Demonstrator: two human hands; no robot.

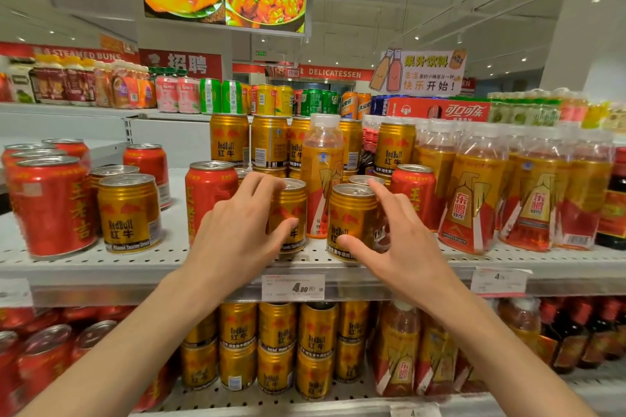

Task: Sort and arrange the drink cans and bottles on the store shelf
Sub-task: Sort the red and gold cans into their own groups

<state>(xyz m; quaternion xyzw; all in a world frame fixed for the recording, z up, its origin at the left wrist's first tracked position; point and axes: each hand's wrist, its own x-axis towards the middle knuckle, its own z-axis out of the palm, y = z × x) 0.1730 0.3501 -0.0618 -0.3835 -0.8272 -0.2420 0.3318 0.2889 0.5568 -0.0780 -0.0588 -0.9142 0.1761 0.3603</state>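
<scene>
1. Head view — left hand (237, 230) grips a gold Red Bull can (290, 213) at the front of the white shelf (135, 262), thumb on its label, fingers over its rim.
2. Right hand (394, 240) curls round a second Red Bull can (350, 220) just beside the first — thumb on its front, fingers behind.
3. Orange drink bottle (321, 173) stands between and behind both cans.
4. Red herbal-tea can (206, 193) is just left of the left hand.
</scene>
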